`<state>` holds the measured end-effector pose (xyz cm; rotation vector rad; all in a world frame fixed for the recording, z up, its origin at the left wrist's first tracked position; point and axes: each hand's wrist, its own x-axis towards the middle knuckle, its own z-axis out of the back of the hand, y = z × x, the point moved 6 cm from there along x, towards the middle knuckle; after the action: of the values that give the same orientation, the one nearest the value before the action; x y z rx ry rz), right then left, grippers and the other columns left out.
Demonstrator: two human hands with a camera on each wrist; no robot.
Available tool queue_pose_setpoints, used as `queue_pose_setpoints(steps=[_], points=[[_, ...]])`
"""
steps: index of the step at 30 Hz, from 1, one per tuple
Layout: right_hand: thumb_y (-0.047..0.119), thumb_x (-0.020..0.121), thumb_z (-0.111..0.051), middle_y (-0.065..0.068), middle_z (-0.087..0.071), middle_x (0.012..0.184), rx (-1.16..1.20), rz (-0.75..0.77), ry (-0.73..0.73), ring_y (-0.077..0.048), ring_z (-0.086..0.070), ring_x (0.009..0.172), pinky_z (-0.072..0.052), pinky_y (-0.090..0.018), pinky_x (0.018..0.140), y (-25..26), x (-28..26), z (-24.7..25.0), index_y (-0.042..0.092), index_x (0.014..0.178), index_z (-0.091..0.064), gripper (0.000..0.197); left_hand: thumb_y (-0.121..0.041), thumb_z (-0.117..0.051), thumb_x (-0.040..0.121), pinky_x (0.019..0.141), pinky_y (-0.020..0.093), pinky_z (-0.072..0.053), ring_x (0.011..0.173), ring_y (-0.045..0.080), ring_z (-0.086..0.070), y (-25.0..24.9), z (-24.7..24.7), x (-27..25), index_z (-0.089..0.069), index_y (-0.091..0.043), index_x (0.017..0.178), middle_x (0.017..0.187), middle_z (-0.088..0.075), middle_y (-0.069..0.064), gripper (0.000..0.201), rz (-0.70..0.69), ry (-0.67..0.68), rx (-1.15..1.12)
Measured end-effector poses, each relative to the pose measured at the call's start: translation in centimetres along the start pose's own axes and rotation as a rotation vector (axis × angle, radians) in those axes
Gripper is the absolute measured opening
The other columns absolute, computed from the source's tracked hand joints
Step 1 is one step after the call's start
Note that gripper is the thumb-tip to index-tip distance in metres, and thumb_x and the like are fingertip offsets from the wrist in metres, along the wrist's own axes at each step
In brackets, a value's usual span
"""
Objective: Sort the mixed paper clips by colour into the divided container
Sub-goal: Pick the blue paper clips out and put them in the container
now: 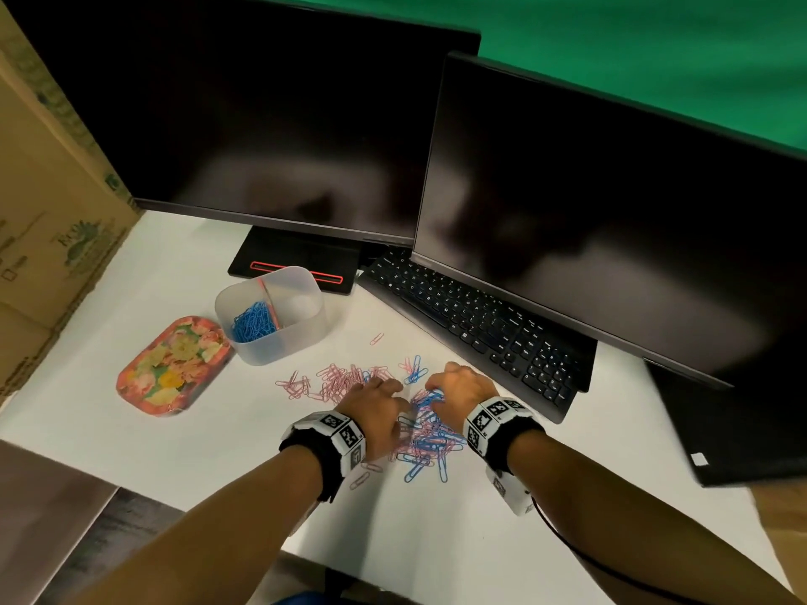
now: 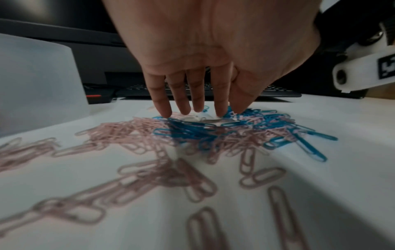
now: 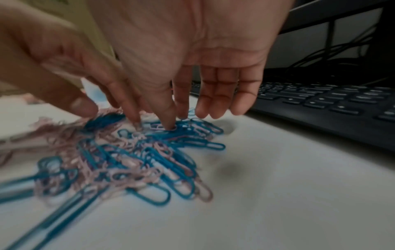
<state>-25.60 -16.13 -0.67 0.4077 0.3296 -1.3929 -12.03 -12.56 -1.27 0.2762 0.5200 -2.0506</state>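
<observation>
A mixed pile of pink and blue paper clips [image 1: 425, 434] lies on the white desk between my hands, and mostly pink clips [image 1: 332, 382] spread to its left. My left hand [image 1: 377, 401] reaches down with straight fingers, and its fingertips [image 2: 166, 113] touch the clips at the pile's far edge. My right hand [image 1: 454, 384] hovers over the pile's right side; its thumb tip [image 3: 170, 124] presses on blue clips [image 3: 188, 135] while the other fingers hang straight. The translucent divided container [image 1: 288, 342] stands at the back left, with blue clips [image 1: 253, 320] in its left compartment.
A flowered tin lid [image 1: 172, 366] lies left of the container. A black keyboard [image 1: 476, 325] sits just right of my right hand, under the right of two dark monitors [image 1: 611, 203]. A cardboard box [image 1: 52, 211] bounds the desk's left side. One pink clip [image 1: 376, 339] lies apart.
</observation>
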Motion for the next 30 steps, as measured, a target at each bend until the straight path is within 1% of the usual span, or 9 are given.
queue_pose_setpoints(steps=[3, 6, 9, 12, 14, 16, 20, 25, 30], points=[[0.023, 0.093, -0.054, -0.003, -0.055, 0.119, -0.010, -0.004, -0.004, -0.025, -0.058, 0.106, -0.050, -0.034, 0.088, 0.2, 0.2, -0.4, 0.025, 0.112, -0.063, 0.022, -0.029, -0.046, 0.089, 0.109, 0.042, -0.033, 0.134, 0.025, -0.032, -0.2, -0.2, 0.1, -0.050, -0.030, 0.133, 0.146, -0.037, 0.000, 0.044, 0.037, -0.011, -0.073], [0.025, 0.092, -0.055, -0.005, -0.063, 0.107, 0.143, -0.067, 0.018, -0.026, -0.062, 0.095, -0.053, -0.031, 0.084, -0.9, 0.2, -0.6, 0.018, 0.103, -0.066, 0.017, -0.024, -0.049, 0.087, 0.105, 0.037, -0.040, 0.126, 0.023, -0.043, 0.6, 0.4, 0.2, -0.054, -0.022, 0.130, 0.136, -0.046, 0.000, 0.042, 0.096, -0.122, -0.274], [0.025, 0.087, -0.065, 0.002, -0.065, 0.084, 0.486, -0.129, -0.029, -0.017, -0.063, 0.078, -0.052, -0.021, 0.073, -2.3, -0.2, -0.5, 0.020, 0.091, -0.070, 0.008, -0.017, -0.052, 0.090, 0.095, 0.023, -0.043, 0.109, 0.019, -0.056, 2.0, 1.1, 0.5, -0.061, -0.021, 0.122, 0.125, -0.057, 0.000, 0.034, 0.243, -0.226, -0.605], [0.020, 0.083, -0.071, 0.009, -0.061, 0.068, 0.700, -0.081, -0.038, -0.004, -0.054, 0.062, -0.041, -0.007, 0.057, -2.0, -0.8, 0.0, 0.018, 0.085, -0.071, 0.003, -0.010, -0.054, 0.089, 0.085, 0.021, -0.045, 0.092, 0.014, -0.062, 2.3, 1.5, 0.9, -0.066, -0.019, 0.114, 0.105, -0.069, 0.000, 0.030, 0.348, -0.256, -1.012], [0.016, 0.080, -0.074, 0.010, -0.058, 0.061, 0.844, -0.026, -0.019, -0.004, -0.051, 0.056, -0.042, -0.010, 0.055, -1.4, -1.1, 0.2, 0.021, 0.074, -0.068, 0.010, -0.008, -0.055, 0.090, 0.079, 0.025, -0.052, 0.086, 0.014, -0.066, 1.9, 1.6, 1.3, -0.067, -0.016, 0.112, 0.095, -0.072, 0.002, 0.027, 0.369, -0.231, -1.287], [0.013, 0.079, -0.076, 0.006, -0.060, 0.061, 0.965, -0.010, -0.006, -0.009, -0.053, 0.056, -0.048, -0.022, 0.057, -1.2, -1.0, 0.2, 0.021, 0.071, -0.066, 0.015, -0.010, -0.057, 0.093, 0.070, 0.026, -0.055, 0.076, 0.014, -0.067, 1.3, 1.9, 1.5, -0.069, -0.011, 0.108, 0.092, -0.072, 0.008, 0.020, 0.367, -0.219, -1.456], [0.011, 0.076, -0.078, -0.004, -0.062, 0.066, 1.052, -0.040, -0.004, -0.016, -0.055, 0.056, -0.049, -0.027, 0.052, -1.4, -0.7, -0.1, 0.017, 0.074, -0.066, 0.014, -0.003, -0.061, 0.090, 0.056, 0.020, -0.056, 0.054, 0.008, -0.064, 1.2, 1.9, 1.7, -0.068, -0.001, 0.104, 0.078, -0.068, 0.013, 0.016, 0.377, -0.255, -1.576], [0.009, 0.077, -0.077, -0.005, -0.063, 0.067, 1.059, -0.053, -0.013, -0.018, -0.056, 0.056, -0.051, -0.030, 0.055, -1.4, -0.2, 0.0, 0.017, 0.075, -0.066, 0.014, -0.001, -0.064, 0.087, 0.053, 0.019, -0.054, 0.053, 0.009, -0.064, 1.5, 1.9, 1.7, -0.068, 0.003, 0.103, 0.073, -0.069, 0.012, 0.017, 0.403, -0.272, -1.574], [0.009, 0.079, -0.076, -0.003, -0.065, 0.062, 1.064, -0.058, -0.019, -0.015, -0.058, 0.052, -0.051, -0.026, 0.050, -1.2, 0.0, 0.6, 0.015, 0.079, -0.067, 0.010, 0.001, -0.063, 0.087, 0.050, 0.018, -0.053, 0.049, 0.007, -0.062, 1.5, 2.1, 1.6, -0.067, 0.002, 0.101, 0.073, -0.065, 0.012, 0.014, 0.429, -0.305, -1.656]])
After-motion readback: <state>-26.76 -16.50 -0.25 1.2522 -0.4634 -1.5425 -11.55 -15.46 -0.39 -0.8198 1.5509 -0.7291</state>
